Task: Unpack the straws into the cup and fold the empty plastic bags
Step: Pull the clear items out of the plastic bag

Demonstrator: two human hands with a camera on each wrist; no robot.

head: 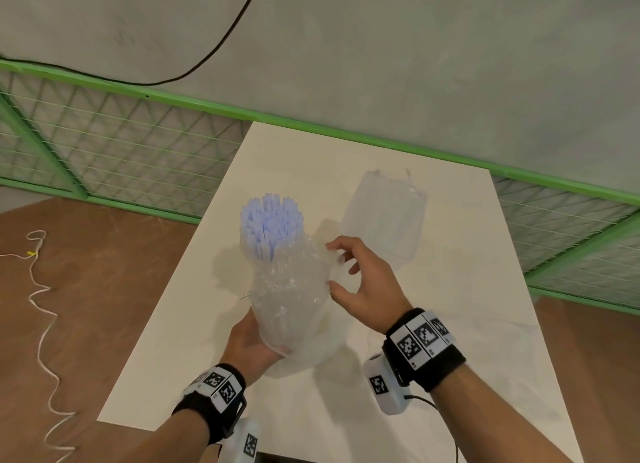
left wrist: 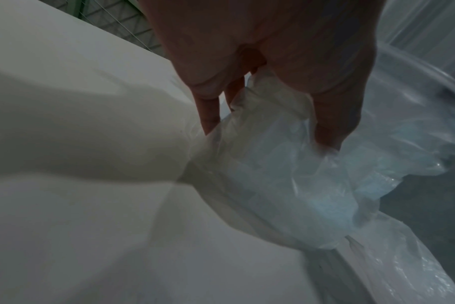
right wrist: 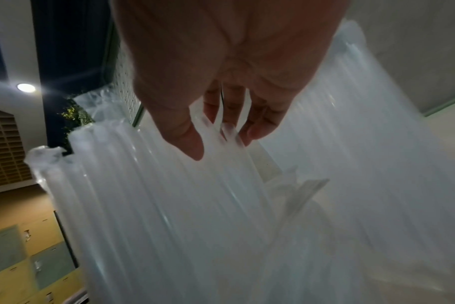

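Holding the bundle of straws (head: 272,225) upright over the white table (head: 433,358), long axis near vertical and tipped slightly away — open ends fanning out at the top, bare of wrap. Lower down, crinkled clear plastic bag (head: 294,282) bunched round the stems, already pushed down from the top. Left hand (head: 254,345) clamped round the base of the bundle through the plastic, fingers curled under it; in the left wrist view fingers (left wrist: 208,115) dig into the film. Right hand (head: 363,282) just beside the bag on its right, fingers spread and loosely bent, tips touching or nearly touching the crumpled film at mid-height — nothing firmly pinched, as far as can be told. A second clear bag (head: 384,216) lying flat on the table beyond the right hand, well apart from the bundle. No cup surely made out; blur in the right wrist view hides much. Judged next: bag to be drawn downward along the straws, toward the left hand, with the right hand nearer the loose film and best placed to pull.
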